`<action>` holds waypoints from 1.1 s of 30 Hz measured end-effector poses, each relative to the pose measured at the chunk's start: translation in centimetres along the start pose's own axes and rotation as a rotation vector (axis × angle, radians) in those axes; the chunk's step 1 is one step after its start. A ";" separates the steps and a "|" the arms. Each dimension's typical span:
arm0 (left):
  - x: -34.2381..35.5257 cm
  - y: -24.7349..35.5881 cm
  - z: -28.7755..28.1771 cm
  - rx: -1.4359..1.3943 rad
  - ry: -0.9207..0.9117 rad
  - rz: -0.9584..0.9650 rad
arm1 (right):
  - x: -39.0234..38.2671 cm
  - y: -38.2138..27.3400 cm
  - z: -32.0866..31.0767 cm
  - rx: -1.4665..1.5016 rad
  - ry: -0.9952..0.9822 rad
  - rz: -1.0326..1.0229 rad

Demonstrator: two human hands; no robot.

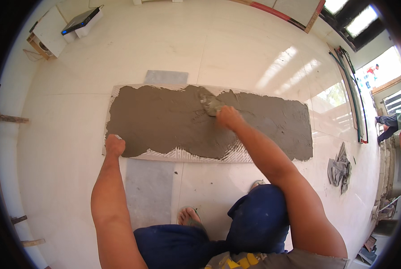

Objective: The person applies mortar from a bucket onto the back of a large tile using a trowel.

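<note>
A long tile (158,155) lies crosswise on the floor, mostly coated with wet grey mortar (155,116), its pale ribbed surface showing along the edges. My right hand (228,117) grips a mortar-smeared trowel (207,101), whose blade rests on the mortar right of the middle. At the tile's left end my left hand (116,145) is closed, a small whitish bit showing at its fingers; what it holds is too small to make out.
Grey boards (149,193) lie under and beside the tile. A crumpled cloth (339,168) is at right, near long strips (357,98). A black flat device (80,21) sits back left. Another person's legs (388,123) show at far right. My sandalled feet are below.
</note>
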State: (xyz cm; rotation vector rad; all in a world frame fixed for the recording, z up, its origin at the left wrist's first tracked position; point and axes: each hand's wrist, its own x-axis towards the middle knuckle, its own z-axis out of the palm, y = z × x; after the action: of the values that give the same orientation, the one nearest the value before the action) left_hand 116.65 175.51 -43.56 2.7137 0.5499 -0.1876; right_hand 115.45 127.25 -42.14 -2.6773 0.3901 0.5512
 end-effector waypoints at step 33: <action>-1.8 0.9 -5.0 0.027 -0.009 -0.023 | -6.7 -0.2 -0.3 -0.216 -0.364 -0.654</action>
State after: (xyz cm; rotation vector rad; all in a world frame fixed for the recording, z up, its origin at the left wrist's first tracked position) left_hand 115.67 176.01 -38.29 2.7320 0.5800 -0.2149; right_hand 109.66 128.60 -38.93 -2.5978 -0.6543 0.8695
